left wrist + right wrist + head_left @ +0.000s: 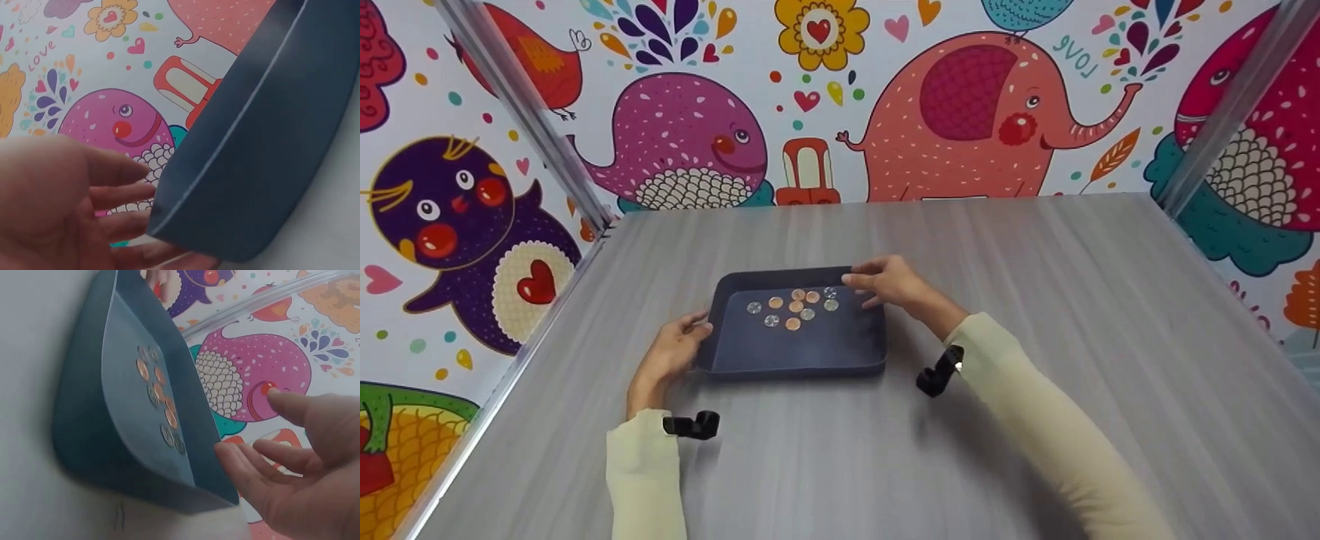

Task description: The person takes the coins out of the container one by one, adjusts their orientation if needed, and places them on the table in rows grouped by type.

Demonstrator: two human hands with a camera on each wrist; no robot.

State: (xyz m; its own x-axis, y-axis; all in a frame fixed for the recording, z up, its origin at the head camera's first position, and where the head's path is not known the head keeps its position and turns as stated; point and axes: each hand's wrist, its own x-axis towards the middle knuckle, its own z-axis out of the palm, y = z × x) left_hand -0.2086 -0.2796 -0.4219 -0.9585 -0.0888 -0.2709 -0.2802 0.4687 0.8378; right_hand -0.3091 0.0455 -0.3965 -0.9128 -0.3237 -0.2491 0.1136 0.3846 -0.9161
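Note:
A dark blue-grey tray (780,352) with raised walls rests on the table. Several copper-coloured coins (793,324) and silver-coloured coins (772,321) lie scattered on its floor, mostly towards the far wall. At the tray's left side is my left hand (671,349); the left wrist view shows its loosely extended fingers (126,198) against the tray's corner. My right hand (896,283) is at the far right corner. In the right wrist view its thumb (287,405) stands apart from the tray, while a fingertip (225,453) is at the rim.
The grey wood-grain table (825,457) extends around the tray. Behind it stands a wall (817,97) printed with cartoon animals, and metal posts (532,112) rise at the back corners. A small black camera (939,371) is worn on each wrist.

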